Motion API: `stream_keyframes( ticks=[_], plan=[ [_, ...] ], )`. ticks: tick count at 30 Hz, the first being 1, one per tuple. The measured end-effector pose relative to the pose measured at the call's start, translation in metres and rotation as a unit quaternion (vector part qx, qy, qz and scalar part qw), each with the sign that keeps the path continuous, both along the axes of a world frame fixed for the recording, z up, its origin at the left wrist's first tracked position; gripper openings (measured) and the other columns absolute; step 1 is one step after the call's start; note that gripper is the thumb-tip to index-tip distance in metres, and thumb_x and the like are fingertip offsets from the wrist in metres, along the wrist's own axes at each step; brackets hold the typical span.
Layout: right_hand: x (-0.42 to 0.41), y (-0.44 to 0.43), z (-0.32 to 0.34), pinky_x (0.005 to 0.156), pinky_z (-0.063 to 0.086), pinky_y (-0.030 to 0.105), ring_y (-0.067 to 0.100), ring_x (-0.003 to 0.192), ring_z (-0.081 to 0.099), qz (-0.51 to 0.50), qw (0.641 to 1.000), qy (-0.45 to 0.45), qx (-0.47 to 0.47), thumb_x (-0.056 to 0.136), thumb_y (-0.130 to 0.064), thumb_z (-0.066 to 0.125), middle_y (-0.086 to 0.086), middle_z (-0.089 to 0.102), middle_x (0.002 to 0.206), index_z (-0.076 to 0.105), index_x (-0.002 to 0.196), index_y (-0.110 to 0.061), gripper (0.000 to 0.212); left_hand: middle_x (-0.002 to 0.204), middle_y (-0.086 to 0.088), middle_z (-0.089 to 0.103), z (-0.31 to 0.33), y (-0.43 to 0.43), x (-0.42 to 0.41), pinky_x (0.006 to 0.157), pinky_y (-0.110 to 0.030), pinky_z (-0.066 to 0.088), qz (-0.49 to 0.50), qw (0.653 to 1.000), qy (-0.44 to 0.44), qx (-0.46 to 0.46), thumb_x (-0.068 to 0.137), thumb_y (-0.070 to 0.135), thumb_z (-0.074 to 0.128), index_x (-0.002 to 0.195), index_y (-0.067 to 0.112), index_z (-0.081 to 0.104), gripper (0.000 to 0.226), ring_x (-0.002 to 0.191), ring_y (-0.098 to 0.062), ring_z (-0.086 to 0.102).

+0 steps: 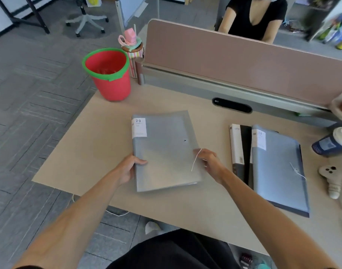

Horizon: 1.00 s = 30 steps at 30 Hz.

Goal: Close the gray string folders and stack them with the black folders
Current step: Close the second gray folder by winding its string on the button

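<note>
A gray string folder (162,148) lies flat in the middle of the desk, with a white label at its top left and a round button near its right side. My left hand (130,166) grips the folder's left edge near the bottom. My right hand (208,162) is at the folder's right edge and pinches the white string (196,160), which hangs loose over the cover. To the right, a second gray folder (278,167) with its string wound on its button rests on top of black folders (241,150).
A red bucket with a green rim (108,74) stands at the desk's back left beside a striped bottle (134,55). A pink divider (244,63) runs along the back; a person sits behind it. A dark blue bottle (333,142) and a beige toy (331,177) lie at the right.
</note>
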State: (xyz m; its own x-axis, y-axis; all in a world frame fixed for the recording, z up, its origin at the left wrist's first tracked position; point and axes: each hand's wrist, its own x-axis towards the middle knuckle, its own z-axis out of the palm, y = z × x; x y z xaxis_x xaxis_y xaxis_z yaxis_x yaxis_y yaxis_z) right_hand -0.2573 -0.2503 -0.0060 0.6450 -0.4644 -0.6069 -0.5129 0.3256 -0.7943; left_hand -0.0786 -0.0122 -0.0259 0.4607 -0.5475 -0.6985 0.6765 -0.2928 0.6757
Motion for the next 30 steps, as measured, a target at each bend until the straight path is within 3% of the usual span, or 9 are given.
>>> stream_keyframes(
  ticks=[4,9,11,16,18,20,23,25,30],
  plan=[
    [-0.011,0.004,-0.023,0.066,0.041,0.027,0.013,0.071,0.051,0.025,0.998,0.062,-0.001,0.088,-0.006,0.046,0.0,0.059,0.082,0.066,0.112,-0.017,0.033,0.121,-0.018,0.068,-0.029,0.013,-0.003,0.1,-0.049,0.048,-0.067,0.995,-0.005,0.078,0.059,0.002,0.072,0.124,0.005,0.058,0.067,0.111,-0.036,0.063],
    [0.0,0.001,-0.037,0.076,0.047,0.029,0.014,0.096,0.063,-0.016,0.997,0.076,-0.016,0.091,-0.007,0.052,0.0,0.065,0.104,0.063,0.113,-0.015,0.026,0.113,-0.006,0.06,-0.032,0.009,-0.006,0.073,-0.029,0.049,-0.046,0.977,-0.142,0.151,0.059,0.01,0.076,0.125,0.007,0.041,0.075,0.096,-0.02,0.06],
    [0.009,-0.006,-0.038,0.069,0.046,0.026,0.013,0.083,0.064,-0.03,0.995,0.083,-0.04,0.091,-0.003,0.05,0.001,0.066,0.097,0.063,0.11,-0.011,0.024,0.121,-0.011,0.054,-0.033,0.005,-0.003,0.083,-0.035,0.05,-0.04,0.956,-0.233,0.176,0.057,0.013,0.074,0.129,0.009,0.039,0.08,0.108,-0.025,0.056],
    [0.026,-0.022,-0.041,0.053,0.045,0.018,0.023,0.074,0.061,0.066,0.978,0.101,-0.169,0.087,0.004,0.048,0.005,0.064,0.084,0.065,0.087,-0.011,0.022,0.148,-0.015,0.027,-0.028,-0.009,-0.004,0.11,-0.04,0.031,-0.221,0.785,-0.492,0.305,0.073,0.008,0.065,0.147,0.011,0.025,0.085,0.139,-0.033,0.024],
    [0.028,-0.027,-0.042,0.056,0.045,0.021,0.024,0.082,0.062,0.153,0.941,0.163,-0.255,0.085,-0.003,0.048,0.002,0.064,0.088,0.067,0.087,-0.02,0.025,0.157,-0.014,0.018,-0.026,-0.022,-0.006,0.115,-0.039,0.025,-0.3,0.707,-0.561,0.309,0.078,0.01,0.061,0.15,0.011,0.022,0.081,0.146,-0.03,0.017],
    [0.024,-0.033,-0.04,0.07,0.05,0.025,0.025,0.092,0.065,0.255,0.877,0.229,-0.337,0.084,-0.008,0.047,0.002,0.067,0.099,0.067,0.091,-0.027,0.028,0.161,-0.012,0.012,-0.028,-0.038,-0.008,0.117,-0.043,0.019,-0.37,0.669,-0.575,0.29,0.085,0.014,0.056,0.15,0.015,0.021,0.074,0.149,-0.027,0.01],
    [0.012,-0.038,-0.039,0.081,0.052,0.033,0.026,0.1,0.063,0.361,0.781,0.255,-0.441,0.09,-0.012,0.049,0.005,0.066,0.112,0.066,0.106,-0.022,0.026,0.163,-0.008,0.0,-0.038,-0.055,-0.014,0.119,-0.05,0.012,-0.449,0.652,-0.542,0.281,0.09,0.027,0.055,0.152,0.021,0.016,0.074,0.15,-0.027,-0.001],
    [0.002,-0.042,-0.039,0.085,0.05,0.034,0.023,0.107,0.057,0.384,0.751,0.236,-0.483,0.093,-0.021,0.054,0.005,0.06,0.118,0.067,0.106,-0.021,0.018,0.163,-0.008,-0.012,-0.046,-0.062,-0.016,0.119,-0.052,0.002,-0.48,0.66,-0.507,0.277,0.086,0.045,0.061,0.154,0.025,0.007,0.089,0.15,-0.028,-0.012],
    [-0.002,-0.055,-0.041,0.097,0.043,0.037,0.019,0.118,0.047,0.388,0.807,0.149,-0.419,0.084,-0.036,0.068,-0.002,0.06,0.113,0.074,0.089,-0.023,0.015,0.162,-0.006,-0.018,-0.055,-0.062,-0.016,0.118,-0.048,-0.006,-0.474,0.675,-0.499,0.268,0.073,0.064,0.067,0.154,0.031,-0.001,0.111,0.148,-0.028,-0.017]
  ],
)
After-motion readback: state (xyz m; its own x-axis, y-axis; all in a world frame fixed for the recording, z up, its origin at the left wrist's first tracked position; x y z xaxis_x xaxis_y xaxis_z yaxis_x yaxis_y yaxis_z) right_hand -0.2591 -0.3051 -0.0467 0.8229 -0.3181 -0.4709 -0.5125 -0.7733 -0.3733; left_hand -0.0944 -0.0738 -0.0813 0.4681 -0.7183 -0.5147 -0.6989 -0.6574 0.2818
